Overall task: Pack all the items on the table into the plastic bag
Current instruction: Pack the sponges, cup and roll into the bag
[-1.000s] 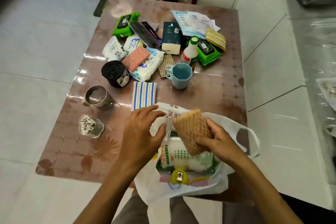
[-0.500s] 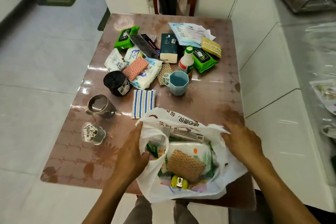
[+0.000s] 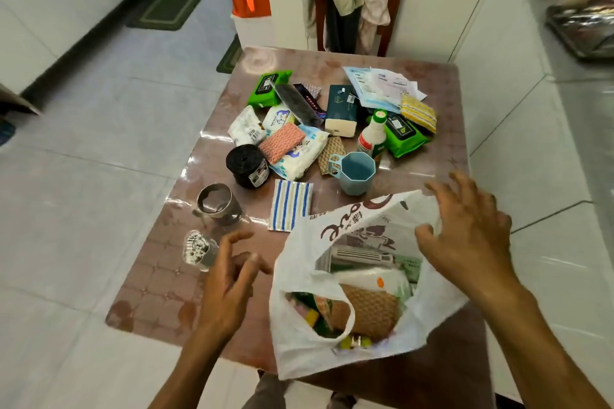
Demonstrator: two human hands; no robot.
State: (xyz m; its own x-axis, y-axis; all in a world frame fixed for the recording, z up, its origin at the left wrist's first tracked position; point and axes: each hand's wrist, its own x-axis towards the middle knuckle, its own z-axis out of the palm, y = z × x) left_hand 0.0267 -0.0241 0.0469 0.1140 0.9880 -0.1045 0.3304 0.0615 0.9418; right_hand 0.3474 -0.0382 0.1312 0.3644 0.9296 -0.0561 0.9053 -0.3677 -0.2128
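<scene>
Where the brown patterned square table [image 3: 428,183] meets the pale floor, its near edge runs under both forearms. White printed plastic bag [image 3: 299,335]: at that near edge between the hands, mouth gaping, its lower part overhanging the edge; inside lie a tan woven sponge pad [image 3: 375,309] and several packets. Right hand [image 3: 465,229]: fingers spread and relaxed over the bag's far right rim; whether they touch it cannot be told. Left hand [image 3: 229,279]: empty, fingers loose, just left of the bag above bare tabletop.

Beyond the hands, in descending size:
- white baby-wipe pack [image 3: 299,156], a pink patterned sponge [image 3: 282,143] lying on it
- dark green tissue box [image 3: 342,109]
- black roll of bin bags [image 3: 247,164]
- light blue octagonal plastic cup [image 3: 357,173], beyond the bag's far rim
- blue-and-white striped cloth [image 3: 290,204], at the bag's far left corner
- steel mug [image 3: 217,204]
- small glass of cotton swabs [image 3: 197,249], near the left fingertips, close to the table's left edge

Open tabletop lies left of the left hand.
</scene>
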